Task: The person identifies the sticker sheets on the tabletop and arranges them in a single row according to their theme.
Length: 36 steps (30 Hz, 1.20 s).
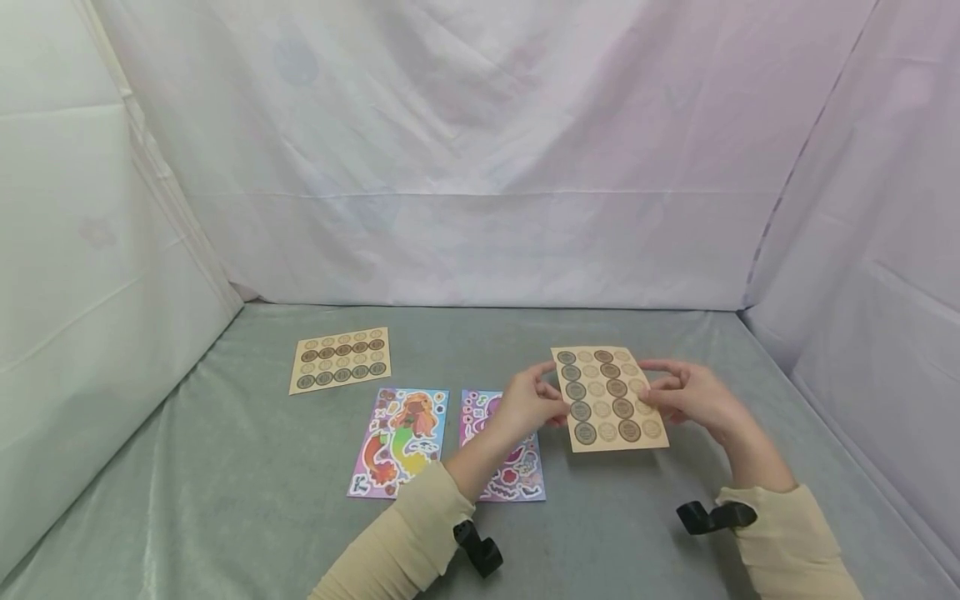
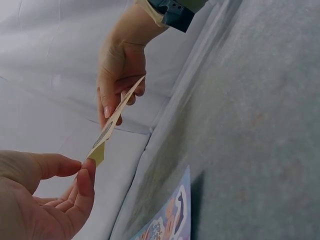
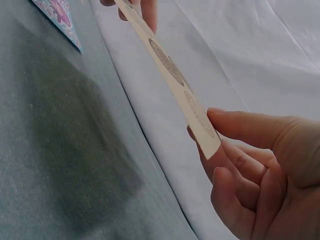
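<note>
A tan sticker sheet with rows of round seal stickers is held up above the table between both hands. My left hand pinches its left edge between thumb and fingers. At the opposite edge my right hand pinches it, thumb on the printed face and fingers behind. Both wrist views show the sheet almost edge-on, its shadow falling on the cloth below in the right wrist view. Partly behind my left forearm lies a purple sticker sheet. Left of that is a mermaid sticker sheet.
Another tan sheet of round stickers lies farther back on the left. Grey cloth covers the table. White fabric walls stand at the back and on both sides.
</note>
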Each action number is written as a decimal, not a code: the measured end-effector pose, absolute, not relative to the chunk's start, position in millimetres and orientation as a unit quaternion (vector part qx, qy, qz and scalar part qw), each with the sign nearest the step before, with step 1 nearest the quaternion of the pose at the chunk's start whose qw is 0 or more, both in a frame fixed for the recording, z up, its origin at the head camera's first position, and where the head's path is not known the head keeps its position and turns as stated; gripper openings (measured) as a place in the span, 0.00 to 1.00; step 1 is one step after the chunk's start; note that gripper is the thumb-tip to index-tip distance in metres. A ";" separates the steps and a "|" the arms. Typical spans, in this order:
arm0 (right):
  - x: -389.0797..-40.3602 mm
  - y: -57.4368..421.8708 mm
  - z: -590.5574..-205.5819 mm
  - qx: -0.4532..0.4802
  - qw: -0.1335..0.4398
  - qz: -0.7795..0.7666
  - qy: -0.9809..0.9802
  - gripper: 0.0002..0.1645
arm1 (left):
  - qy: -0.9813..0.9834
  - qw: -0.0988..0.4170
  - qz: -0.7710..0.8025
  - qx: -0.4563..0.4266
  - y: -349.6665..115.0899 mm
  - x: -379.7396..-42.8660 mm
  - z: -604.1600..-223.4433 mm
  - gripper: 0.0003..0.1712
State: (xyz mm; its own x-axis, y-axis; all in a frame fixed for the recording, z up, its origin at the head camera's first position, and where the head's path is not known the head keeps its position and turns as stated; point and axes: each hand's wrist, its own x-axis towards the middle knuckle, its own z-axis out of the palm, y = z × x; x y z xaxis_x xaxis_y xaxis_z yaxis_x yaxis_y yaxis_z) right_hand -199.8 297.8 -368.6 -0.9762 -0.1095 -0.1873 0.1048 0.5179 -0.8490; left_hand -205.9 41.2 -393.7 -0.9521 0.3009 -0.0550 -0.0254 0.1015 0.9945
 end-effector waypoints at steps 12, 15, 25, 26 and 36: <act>-195.3 293.7 -375.1 -0.020 0.126 -0.488 0.863 0.42 | 0.746 0.140 0.646 0.084 42.0 -197.9 -408.9 0.45; -194.5 291.8 -378.0 -0.022 0.128 -0.485 0.865 0.42 | 0.752 0.142 0.638 0.087 40.2 -196.7 -410.3 0.44; -188.6 289.0 -384.3 -0.017 0.131 -0.476 0.869 0.40 | 0.753 0.159 0.634 0.084 38.7 -194.5 -411.3 0.43; -187.9 288.7 -384.3 -0.016 0.131 -0.473 0.871 0.40 | 0.755 0.160 0.631 0.084 38.8 -194.6 -411.4 0.42; -182.6 290.3 -389.0 -0.018 0.135 -0.457 0.879 0.39 | 0.776 0.181 0.598 0.084 39.6 -192.6 -410.8 0.41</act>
